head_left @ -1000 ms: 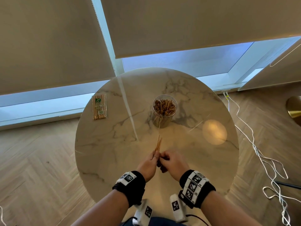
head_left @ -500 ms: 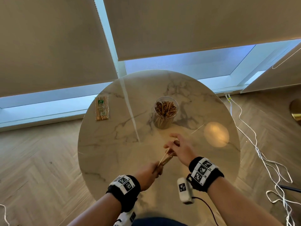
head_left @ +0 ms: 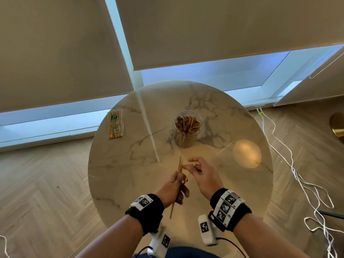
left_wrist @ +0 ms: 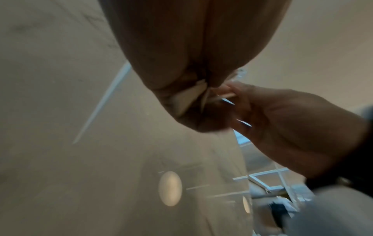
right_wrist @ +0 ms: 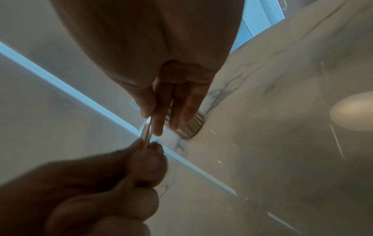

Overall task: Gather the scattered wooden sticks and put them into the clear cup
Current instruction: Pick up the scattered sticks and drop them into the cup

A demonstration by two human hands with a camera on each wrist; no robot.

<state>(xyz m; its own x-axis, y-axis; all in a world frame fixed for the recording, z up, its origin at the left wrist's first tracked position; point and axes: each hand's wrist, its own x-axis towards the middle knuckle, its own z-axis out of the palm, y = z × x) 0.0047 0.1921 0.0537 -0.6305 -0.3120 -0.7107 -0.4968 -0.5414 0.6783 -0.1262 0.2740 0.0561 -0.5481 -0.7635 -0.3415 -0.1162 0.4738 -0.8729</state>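
Both forearms reach forward, each with a black wristband. The left hand (head_left: 172,189) is curled, thumb and fingers closed around thin sticks (head_left: 179,165). The right hand (head_left: 202,175) is just beside it, its thumb and fingertips (right_wrist: 156,126) pinching the same sticks.

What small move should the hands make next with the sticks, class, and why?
Probably pass the stick pinched by the right hand into the bundle of sticks that the left hand grips. The two hands already meet above the table, and the cup, already crowded with sticks, stands farther off.
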